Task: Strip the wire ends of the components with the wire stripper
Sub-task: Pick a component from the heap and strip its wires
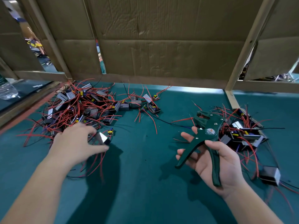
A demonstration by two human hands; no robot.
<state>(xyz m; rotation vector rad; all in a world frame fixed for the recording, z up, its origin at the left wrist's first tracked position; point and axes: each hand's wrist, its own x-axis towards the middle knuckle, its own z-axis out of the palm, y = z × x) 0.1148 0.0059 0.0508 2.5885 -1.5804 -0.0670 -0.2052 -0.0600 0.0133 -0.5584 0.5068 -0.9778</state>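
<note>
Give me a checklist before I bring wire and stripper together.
1. Stripper held in right hand: ok, handles spread.
2. Component pinched in left hand: ok, though blurred.
3. Its red wires free of the pile: cannot tell.
4. Wire end in the stripper's jaws: not ok, none there yet.
5. Wire ends unstripped: cannot tell, too small.

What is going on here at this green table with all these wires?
A person is preparing to strip wire ends with bare hands. The right grip holds a green wire stripper, its handles spread and nothing between its jaws. The left grip holds a component with red wires at the near edge of the big pile on the left. A smaller pile lies on the right of the table.
</note>
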